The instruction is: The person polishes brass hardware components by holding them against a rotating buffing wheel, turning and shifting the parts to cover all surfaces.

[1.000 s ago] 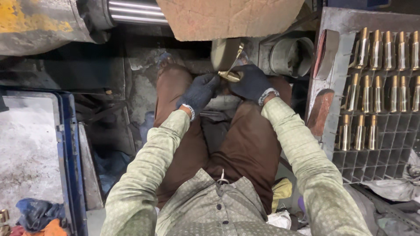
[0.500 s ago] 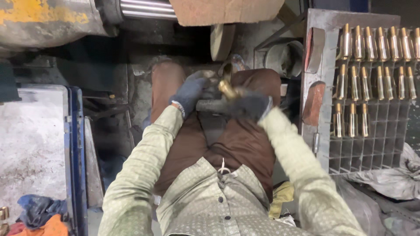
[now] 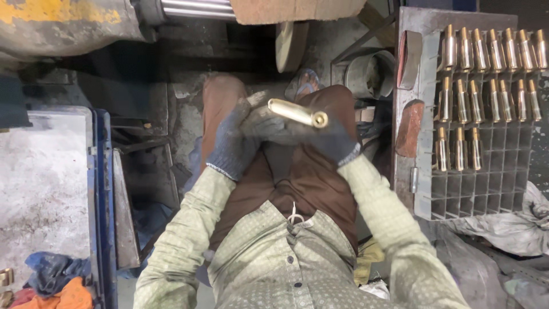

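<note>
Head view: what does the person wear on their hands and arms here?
Both hands wear dark blue-grey knit work gloves with lighter ribbed cuffs, scuffed and dusty: left hand, right hand. Both arms are in long sleeves of a pale green shirt with a fine dotted pattern, buttoned down the front. No watch or markings show.

Your gloved hands sit over your lap with open room just ahead. The buffing wheel (image 3: 290, 44) stands beyond them, the compartmented rack (image 3: 486, 189) of brass pieces (image 3: 486, 51) walls off your right, the blue-edged bench (image 3: 103, 189) your left.
</note>
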